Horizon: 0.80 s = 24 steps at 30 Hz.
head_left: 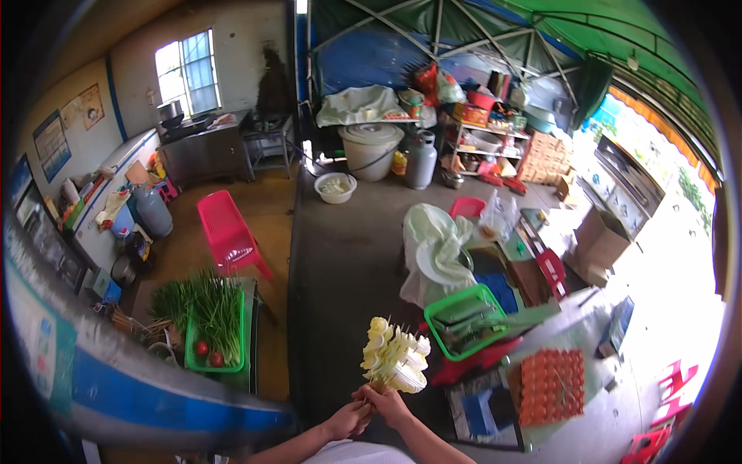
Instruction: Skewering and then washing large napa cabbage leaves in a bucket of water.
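Just in front of my body, both hands meet around a bundle of thin skewers. Pale yellow-white leafy vegetable pieces [397,356], which look like Chinese cabbage, are threaded on the skewers and fan out upward above my fingers. My right hand [385,403] grips the sticks just below the leaves. Lower down and to the left, my left hand [349,419] closes around the stick ends, its fingers touching the right hand. The lower ends of the skewers are mostly hidden inside my hands.
A green basket [242,348] of leafy greens and tomatoes stands left; another green basket [428,319] sits on a cluttered table at right. Near it lies an orange egg tray [552,385]. Ahead are a pink plastic stool [223,223], a white basin [335,197] and a gas cylinder [421,162].
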Available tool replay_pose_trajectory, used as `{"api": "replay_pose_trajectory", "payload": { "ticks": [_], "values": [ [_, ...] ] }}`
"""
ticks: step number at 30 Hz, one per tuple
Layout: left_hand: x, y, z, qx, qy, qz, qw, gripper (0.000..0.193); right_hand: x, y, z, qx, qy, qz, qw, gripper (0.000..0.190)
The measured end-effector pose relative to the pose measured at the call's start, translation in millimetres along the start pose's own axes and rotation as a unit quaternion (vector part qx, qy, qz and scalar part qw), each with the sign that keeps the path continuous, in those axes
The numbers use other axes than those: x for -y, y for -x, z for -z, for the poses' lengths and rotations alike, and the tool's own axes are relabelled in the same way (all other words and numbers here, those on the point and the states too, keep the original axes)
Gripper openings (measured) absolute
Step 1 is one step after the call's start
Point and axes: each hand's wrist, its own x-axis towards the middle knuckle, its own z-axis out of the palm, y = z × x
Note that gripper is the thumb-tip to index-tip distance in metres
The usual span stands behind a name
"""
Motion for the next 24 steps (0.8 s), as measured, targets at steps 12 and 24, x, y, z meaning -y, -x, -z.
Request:
{"api": "replay_pose_trajectory", "payload": {
  "ticks": [12, 24],
  "values": [
    [-222, -177, 133, 0.038, 0.058, -0.042, 0.997, 0.021, 153, -261, 65, 0.114, -0.086, -0.150, 0.978, 0.037],
    [-336, -291, 417, -0.419, -0.237, -0.032, 0.876, 0.023, 248, -586, 162, -0.076, -0.268, -0.156, 0.948, 0.016]
  ]
}}
